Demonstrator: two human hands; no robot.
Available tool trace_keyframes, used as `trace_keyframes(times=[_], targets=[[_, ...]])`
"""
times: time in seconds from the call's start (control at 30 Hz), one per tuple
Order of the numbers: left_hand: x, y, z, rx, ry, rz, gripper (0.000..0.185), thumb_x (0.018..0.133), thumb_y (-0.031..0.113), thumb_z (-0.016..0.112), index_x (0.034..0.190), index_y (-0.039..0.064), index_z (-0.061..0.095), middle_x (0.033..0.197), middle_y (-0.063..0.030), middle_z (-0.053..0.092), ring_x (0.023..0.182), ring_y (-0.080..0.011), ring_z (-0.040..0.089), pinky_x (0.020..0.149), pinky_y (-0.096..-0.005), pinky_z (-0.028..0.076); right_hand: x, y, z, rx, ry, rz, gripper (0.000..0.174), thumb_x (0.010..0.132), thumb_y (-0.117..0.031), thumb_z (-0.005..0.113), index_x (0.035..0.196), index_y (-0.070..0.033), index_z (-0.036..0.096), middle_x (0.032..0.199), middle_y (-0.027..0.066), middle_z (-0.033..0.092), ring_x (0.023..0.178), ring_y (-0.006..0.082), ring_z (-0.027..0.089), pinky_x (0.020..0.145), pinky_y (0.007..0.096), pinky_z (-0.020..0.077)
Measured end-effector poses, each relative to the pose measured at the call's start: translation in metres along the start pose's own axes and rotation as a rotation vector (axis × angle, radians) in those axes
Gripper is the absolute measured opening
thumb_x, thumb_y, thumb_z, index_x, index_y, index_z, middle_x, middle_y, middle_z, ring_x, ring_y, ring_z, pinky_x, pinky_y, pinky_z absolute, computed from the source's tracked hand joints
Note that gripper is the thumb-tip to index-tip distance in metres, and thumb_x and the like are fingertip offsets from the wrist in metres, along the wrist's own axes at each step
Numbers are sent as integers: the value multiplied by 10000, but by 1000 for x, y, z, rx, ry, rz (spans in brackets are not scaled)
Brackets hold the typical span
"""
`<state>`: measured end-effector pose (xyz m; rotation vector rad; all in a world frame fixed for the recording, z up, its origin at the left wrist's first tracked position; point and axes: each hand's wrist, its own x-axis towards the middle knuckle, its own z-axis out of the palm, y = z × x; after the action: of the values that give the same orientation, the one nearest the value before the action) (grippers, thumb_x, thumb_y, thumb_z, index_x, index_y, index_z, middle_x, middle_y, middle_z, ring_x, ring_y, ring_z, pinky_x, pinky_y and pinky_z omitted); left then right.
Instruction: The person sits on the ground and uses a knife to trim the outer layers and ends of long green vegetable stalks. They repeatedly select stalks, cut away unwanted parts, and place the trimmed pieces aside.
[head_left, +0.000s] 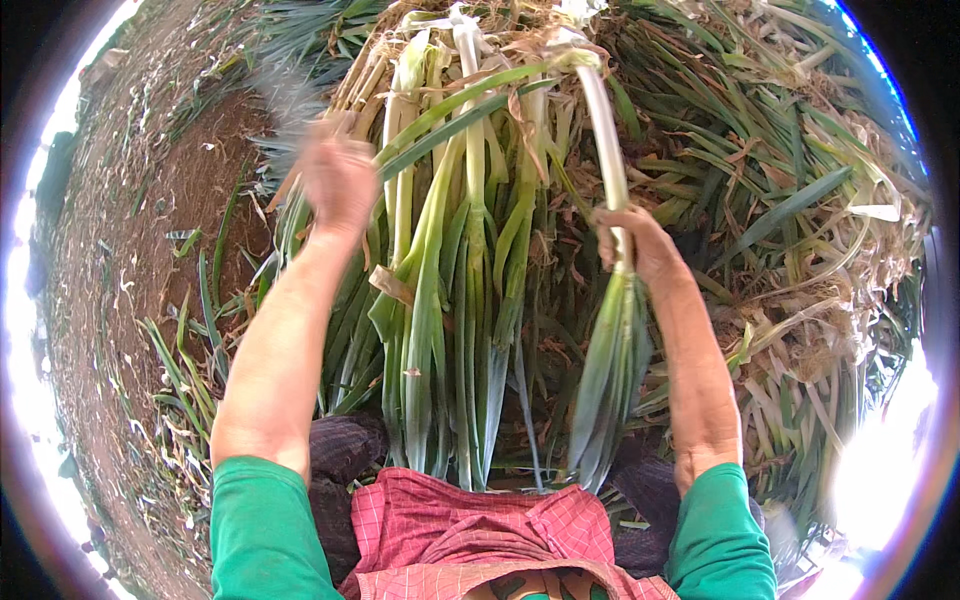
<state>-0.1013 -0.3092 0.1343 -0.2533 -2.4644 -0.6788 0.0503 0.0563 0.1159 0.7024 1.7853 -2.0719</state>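
My right hand (637, 238) is closed around the pale stalk of a leek (602, 139), whose root end points away from me and whose green leaves hang towards my lap. To the left, my left hand (337, 176) is blurred; a blurred greyish shape, possibly a blade, extends above it, and I cannot tell what the hand holds. Two long green leaves reach from beside this hand towards the top of the leek. Between my hands lie several leeks (472, 165) side by side, roots at the far end, leaves towards me.
A large heap of leeks with dry roots and leaves (795, 300) rises on the right. More green leaves (300, 37) lie at the far left. Brown soil (217, 202) strewn with leaf scraps stretches along the left. A red checked cloth (480, 517) covers my lap.
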Motion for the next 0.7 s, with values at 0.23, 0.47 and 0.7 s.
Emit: trace_keyframes(times=[0.23, 0.47, 0.7], targets=[[-65, 68, 57, 7, -504, -302, 793, 832, 526, 726, 1362, -15, 492, 1326, -224, 568, 1252, -380, 541, 1065, -489, 420, 63, 23, 72, -171, 247, -78, 333, 864, -184, 725, 1120, 17, 657, 887, 73, 668, 646, 173, 636, 562, 309, 508], [-57, 79, 69, 163, -643, -365, 1096, 653, 683, 790, 1394, -47, 442, 1390, -235, 538, 1321, -376, 507, 1118, -461, 377, 119, 50, 97, -123, 298, -46, 421, 824, -276, 771, 1121, 13, 695, 965, 113, 708, 911, 223, 635, 877, 368, 466], [-13, 54, 41, -359, -1013, -577, 967, 618, 496, 868, 1331, -62, 529, 1189, -215, 672, 1096, -311, 657, 1003, -404, 483, 52, 10, 34, 79, 170, 3, 256, 849, -259, 657, 974, -37, 689, 799, 86, 671, 755, 196, 651, 722, 327, 533]])
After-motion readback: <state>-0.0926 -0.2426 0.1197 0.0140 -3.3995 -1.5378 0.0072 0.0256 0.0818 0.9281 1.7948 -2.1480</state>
